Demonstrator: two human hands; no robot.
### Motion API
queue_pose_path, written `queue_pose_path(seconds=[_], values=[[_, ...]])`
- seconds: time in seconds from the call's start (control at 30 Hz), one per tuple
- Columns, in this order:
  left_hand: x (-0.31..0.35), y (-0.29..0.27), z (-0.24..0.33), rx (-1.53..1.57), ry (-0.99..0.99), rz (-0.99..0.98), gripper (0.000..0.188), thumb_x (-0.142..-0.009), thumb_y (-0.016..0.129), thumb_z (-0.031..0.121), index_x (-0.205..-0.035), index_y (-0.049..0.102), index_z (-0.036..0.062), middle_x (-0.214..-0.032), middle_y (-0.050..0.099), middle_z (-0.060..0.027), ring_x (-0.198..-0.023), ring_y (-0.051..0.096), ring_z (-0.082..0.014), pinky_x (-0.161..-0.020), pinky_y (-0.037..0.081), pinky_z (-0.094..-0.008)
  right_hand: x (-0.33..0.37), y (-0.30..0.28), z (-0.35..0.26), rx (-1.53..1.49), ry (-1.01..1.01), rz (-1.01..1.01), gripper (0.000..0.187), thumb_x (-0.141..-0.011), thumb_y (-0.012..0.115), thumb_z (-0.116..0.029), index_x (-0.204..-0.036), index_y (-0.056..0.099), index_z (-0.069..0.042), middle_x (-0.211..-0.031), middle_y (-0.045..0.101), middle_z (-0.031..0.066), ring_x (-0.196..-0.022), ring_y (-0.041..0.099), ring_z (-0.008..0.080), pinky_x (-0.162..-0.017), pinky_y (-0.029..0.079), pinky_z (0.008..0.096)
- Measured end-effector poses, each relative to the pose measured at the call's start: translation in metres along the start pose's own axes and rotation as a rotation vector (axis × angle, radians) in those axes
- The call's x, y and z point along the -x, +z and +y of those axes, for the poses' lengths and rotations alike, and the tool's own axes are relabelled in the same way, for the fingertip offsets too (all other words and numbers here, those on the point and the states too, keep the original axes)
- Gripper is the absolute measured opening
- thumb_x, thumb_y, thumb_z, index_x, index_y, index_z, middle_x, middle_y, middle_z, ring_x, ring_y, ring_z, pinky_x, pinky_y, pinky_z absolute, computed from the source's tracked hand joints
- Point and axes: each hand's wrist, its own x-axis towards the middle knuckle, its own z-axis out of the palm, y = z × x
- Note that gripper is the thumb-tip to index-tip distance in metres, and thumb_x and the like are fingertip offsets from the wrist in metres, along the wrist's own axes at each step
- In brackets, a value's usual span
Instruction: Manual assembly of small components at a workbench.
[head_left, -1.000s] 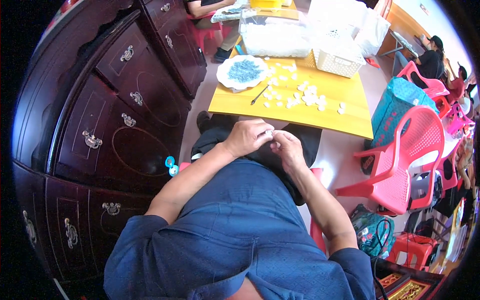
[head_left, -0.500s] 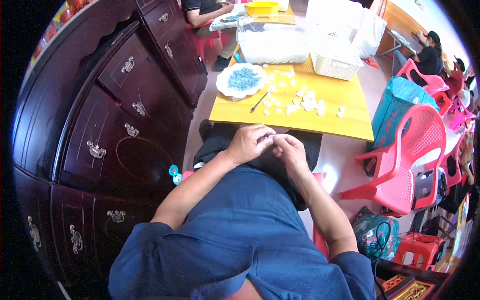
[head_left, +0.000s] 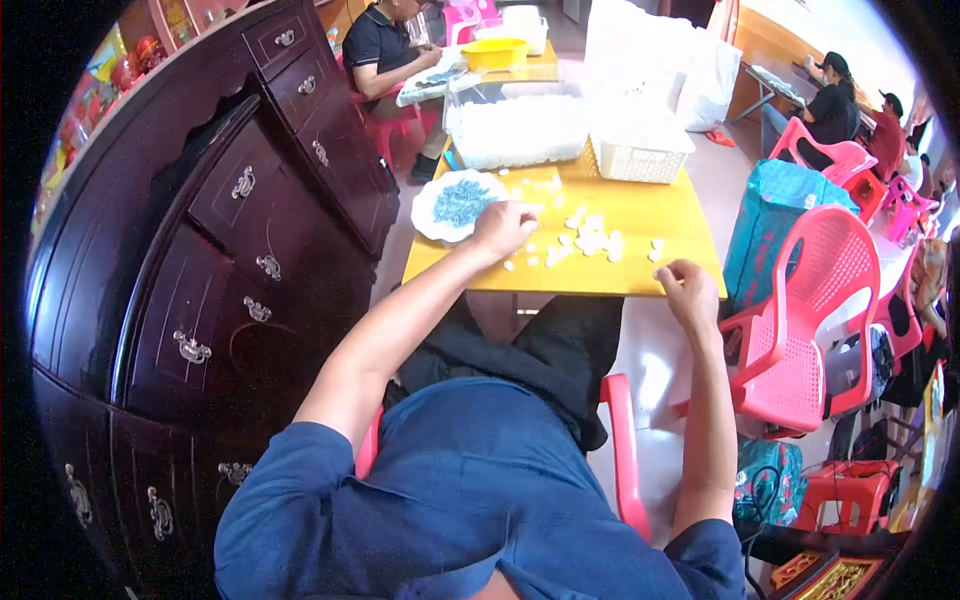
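Observation:
My left hand (head_left: pixel 506 232) is over the yellow table (head_left: pixel 690 225), just right of a scalloped white plate (head_left: pixel 428 216) with small blue pieces (head_left: pixel 464 200) heaped in it. Its fingers are curled together by the scattered small white pieces (head_left: pixel 592 238); what they hold, if anything, is hidden. At the table's front right corner is my right hand (head_left: pixel 692 294), thumb and forefinger pinched; anything between them is too small to name. Two or so white pieces (head_left: pixel 656 250) lie just beyond it. The dark thin tool is out of sight, in the area my left hand covers.
Behind the pieces stand a clear bin (head_left: pixel 520 130) of white items and a white basket (head_left: pixel 645 160). Dark drawers (head_left: pixel 240 200) line the left. A pink chair (head_left: pixel 815 320) and a turquoise bag (head_left: pixel 780 215) are at right. Another person (head_left: pixel 385 60) sits at the far left.
My hands, which were together over my lap, have parted. The left reached forward onto the table beside the plate; the right moved to the right, to the table's corner.

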Motion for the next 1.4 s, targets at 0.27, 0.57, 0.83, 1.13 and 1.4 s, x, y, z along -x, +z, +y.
queue_pose_path(seconds=[0.27,0.57,0.83,1.13,1.4], values=[[-0.031,0.022,0.004,-0.279,-0.015,-0.076,0.012,-0.08,0.068,0.025,-0.077,0.074,0.0153,-0.08,0.071,-0.0124,-0.077,0.07,-0.0324,-0.069,0.055,-0.0454,-0.017,0.001,0.042,0.127,0.155,0.102,0.026,-0.084,0.069,-0.031,-0.089,0.074,-0.005,-0.086,0.071,0.0179,-0.082,0.069,0.0354,-0.076,0.054,0.0444],[-0.043,0.03,0.01,-0.343,0.001,-0.132,0.012,-0.08,0.067,0.022,-0.082,0.076,0.014,-0.083,0.073,-0.0127,-0.08,0.071,-0.0326,-0.072,0.056,-0.0455,-0.031,0.02,0.067,0.151,0.149,0.09,0.028,-0.083,0.071,-0.031,-0.086,0.073,-0.003,-0.078,0.07,0.0178,-0.075,0.069,0.0341,-0.071,0.054,0.0434],[-0.045,0.032,0.006,-0.525,0.135,-0.232,0.018,-0.08,0.06,0.016,-0.079,0.073,0.0034,-0.081,0.071,-0.0211,-0.076,0.071,-0.0384,-0.069,0.057,-0.0474,-0.033,0.014,0.05,0.235,0.205,0.069,0.029,-0.083,0.071,-0.034,-0.085,0.071,-0.006,-0.088,0.071,0.0173,-0.083,0.069,0.0353,-0.073,0.053,0.0467],[0.008,0.005,0.044,-0.136,0.124,-0.102,0.02,-0.082,0.064,0.024,-0.083,0.068,0.005,-0.077,0.07,-0.0148,-0.073,0.07,-0.0328,-0.067,0.055,-0.0451,-0.004,-0.03,-0.051,-0.822,0.005,0.127,0.015,-0.093,0.065,-0.011,-0.096,0.066,0.003,-0.085,0.07,0.0092,-0.078,0.067,0.0178,-0.072,0.052,0.0284],[0.089,0.013,0.082,0.397,0.126,-0.078,0.011,-0.082,0.066,0.013,-0.08,0.067,0.0022,-0.071,0.069,-0.0131,-0.065,0.068,-0.0246,-0.063,0.053,-0.0365,0.112,-0.136,-0.199,-1.814,-0.824,0.416,0.009,-0.091,0.056,-0.007,-0.083,0.053,-0.011,-0.087,0.052,0.0021,-0.075,0.051,0.016,-0.063,0.042,0.0316]])
